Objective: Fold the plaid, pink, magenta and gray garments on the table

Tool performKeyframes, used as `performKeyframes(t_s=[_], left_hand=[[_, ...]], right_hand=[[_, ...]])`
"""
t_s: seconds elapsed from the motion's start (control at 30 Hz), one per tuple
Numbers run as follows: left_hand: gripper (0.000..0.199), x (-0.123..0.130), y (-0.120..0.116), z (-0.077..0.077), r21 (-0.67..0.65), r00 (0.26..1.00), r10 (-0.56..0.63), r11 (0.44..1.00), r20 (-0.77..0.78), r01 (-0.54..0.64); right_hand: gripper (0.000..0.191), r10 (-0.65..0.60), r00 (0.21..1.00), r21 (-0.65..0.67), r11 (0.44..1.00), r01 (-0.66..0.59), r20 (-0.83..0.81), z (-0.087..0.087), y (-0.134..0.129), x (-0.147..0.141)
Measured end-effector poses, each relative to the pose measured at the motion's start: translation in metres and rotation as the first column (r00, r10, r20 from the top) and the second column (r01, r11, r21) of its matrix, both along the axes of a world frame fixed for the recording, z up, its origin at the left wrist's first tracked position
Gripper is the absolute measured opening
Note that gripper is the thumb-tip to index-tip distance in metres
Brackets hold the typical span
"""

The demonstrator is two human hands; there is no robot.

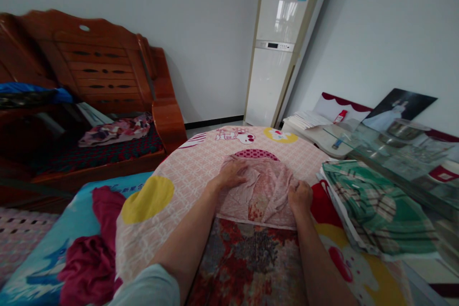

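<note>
A thin pale pink cloth (pixel 274 186), wrinkled and partly folded, lies on a round table covered with a pink patterned tablecloth (pixel 190 172). My left hand (pixel 233 174) rests on its left part, palm down with the fingers stretched out. At the cloth's right edge, my right hand (pixel 300 195) is closed, pinching the fabric. A reddish-brown patch shows in the cloth's lower middle. Nearer me, below its straight front hem, stretches a red and grey printed piece (pixel 251 258) between my forearms.
Folded green plaid fabric (pixel 376 205) sits at the table's right, beside a glass shelf (pixel 387 153) holding a metal bowl (pixel 407 129). Dark pink clothing (pixel 88 263) lies on a blue surface (pixel 43 267) at left. Behind stand a wooden sofa (pixel 103 67) and a tall white air conditioner (pixel 270 71).
</note>
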State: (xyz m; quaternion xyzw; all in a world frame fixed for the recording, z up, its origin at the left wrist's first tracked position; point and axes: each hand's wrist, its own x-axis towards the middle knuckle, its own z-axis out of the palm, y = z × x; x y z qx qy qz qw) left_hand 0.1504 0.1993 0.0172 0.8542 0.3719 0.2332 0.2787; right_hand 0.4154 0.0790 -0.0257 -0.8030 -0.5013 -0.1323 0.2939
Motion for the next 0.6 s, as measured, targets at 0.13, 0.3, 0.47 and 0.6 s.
performKeyframes(t_s=[0.13,0.3,0.47,0.6], left_hand=[[0.048,0.014,-0.011,0.017,0.029,0.986,-0.155,0.988,0.068,0.153],[0.052,0.033,-0.024,0.001,0.033,0.950,-0.312,0.950,0.012,0.312],[0.056,0.033,-0.024,-0.016,0.077,0.954,-0.292,0.952,-0.071,0.297],[0.050,0.032,-0.027,0.000,0.001,0.947,-0.314,0.949,0.063,0.315]], right_hand=[[0.032,-0.039,0.999,-0.032,0.999,0.040,0.003,0.001,0.001,-0.001],[0.026,-0.018,0.997,0.028,0.999,0.020,-0.073,0.003,0.002,0.000],[0.023,0.029,0.942,0.243,0.968,0.056,-0.334,0.009,0.002,0.002],[0.027,0.120,0.859,0.383,0.919,0.094,-0.498,0.014,0.001,-0.001]])
